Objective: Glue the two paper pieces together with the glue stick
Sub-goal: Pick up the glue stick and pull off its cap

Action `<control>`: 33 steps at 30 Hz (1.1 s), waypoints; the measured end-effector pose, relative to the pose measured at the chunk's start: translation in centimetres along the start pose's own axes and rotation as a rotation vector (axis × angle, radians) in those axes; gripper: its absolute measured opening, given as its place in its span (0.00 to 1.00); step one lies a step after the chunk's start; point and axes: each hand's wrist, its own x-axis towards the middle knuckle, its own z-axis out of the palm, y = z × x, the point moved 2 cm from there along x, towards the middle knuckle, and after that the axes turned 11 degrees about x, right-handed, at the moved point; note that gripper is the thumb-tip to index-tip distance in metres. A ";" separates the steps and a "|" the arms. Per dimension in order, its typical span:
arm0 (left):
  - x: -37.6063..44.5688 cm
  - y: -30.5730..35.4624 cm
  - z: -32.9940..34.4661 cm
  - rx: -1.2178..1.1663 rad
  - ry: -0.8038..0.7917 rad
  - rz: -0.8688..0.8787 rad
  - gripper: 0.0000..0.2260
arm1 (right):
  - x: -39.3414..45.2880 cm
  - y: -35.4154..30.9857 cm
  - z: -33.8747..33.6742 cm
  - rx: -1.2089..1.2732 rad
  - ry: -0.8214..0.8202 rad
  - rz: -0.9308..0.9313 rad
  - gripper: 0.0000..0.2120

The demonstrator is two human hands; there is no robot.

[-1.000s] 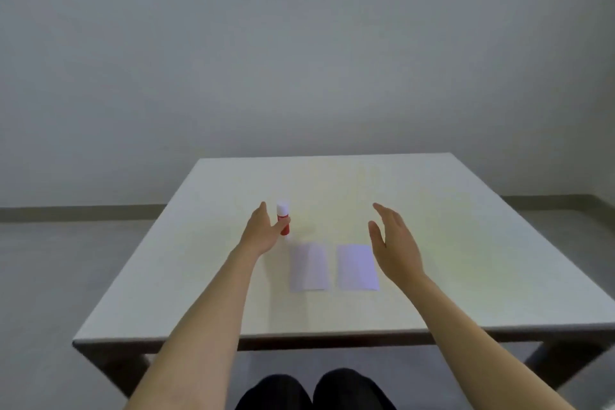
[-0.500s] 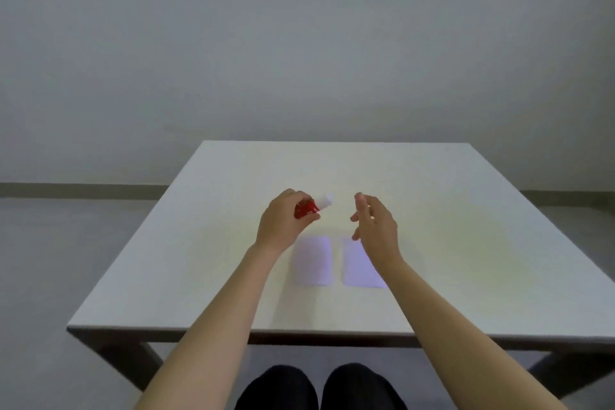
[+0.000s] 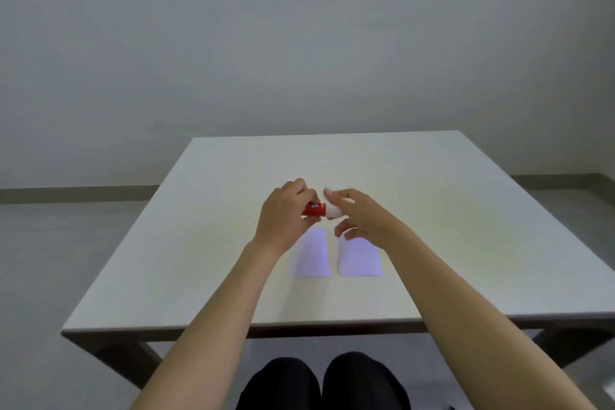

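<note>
a: above the table [image 3: 432, 210], just past the 2 papers [image 3: 311, 256], what's held?

b: left hand [image 3: 283, 213] pinches the glue stick [image 3: 316, 209] by its red body; long axis runs left-right, white cap [image 3: 333, 211] pointing right.

a: and the right hand [image 3: 359, 220]?

b: fingers curled around the cap, likely to pull it off rightward. label writing is too blurred to read.

A red glue stick [image 3: 315, 209] with a white cap [image 3: 333, 212] is held sideways in the air, just beyond two pale paper pieces. The left paper piece [image 3: 310, 253] and right paper piece [image 3: 359, 257] lie flat, side by side, narrowly apart.
</note>
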 end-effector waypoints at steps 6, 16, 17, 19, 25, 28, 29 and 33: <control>0.0 -0.5 -0.2 0.007 0.011 -0.003 0.09 | 0.5 -0.4 -0.1 0.043 -0.037 -0.081 0.09; 0.0 -1.5 -0.2 0.028 0.039 -0.027 0.09 | 0.7 -0.2 0.8 -0.019 -0.073 -0.123 0.12; 0.0 -1.7 -0.2 0.033 0.041 -0.029 0.09 | 0.7 -0.3 0.8 -0.029 -0.072 -0.087 0.16; -0.1 -1.8 -0.1 0.039 0.036 -0.028 0.09 | 0.9 -0.2 1.1 -0.110 0.003 0.010 0.21; -0.1 -2.6 0.1 -0.038 0.025 -0.108 0.10 | 1.3 -0.6 1.3 -0.053 0.000 -0.232 0.04; -0.2 -3.3 0.4 -0.180 -0.003 -0.281 0.09 | 2.2 -1.0 -0.2 -0.048 0.177 -0.323 0.07; -0.3 -3.7 0.6 -0.261 0.001 -0.369 0.08 | 2.6 -0.9 -1.1 -0.055 0.279 -0.332 0.08; -1.2 -5.4 0.9 -0.555 0.025 -0.627 0.04 | 4.0 0.9 -5.7 -0.327 0.616 -0.267 0.14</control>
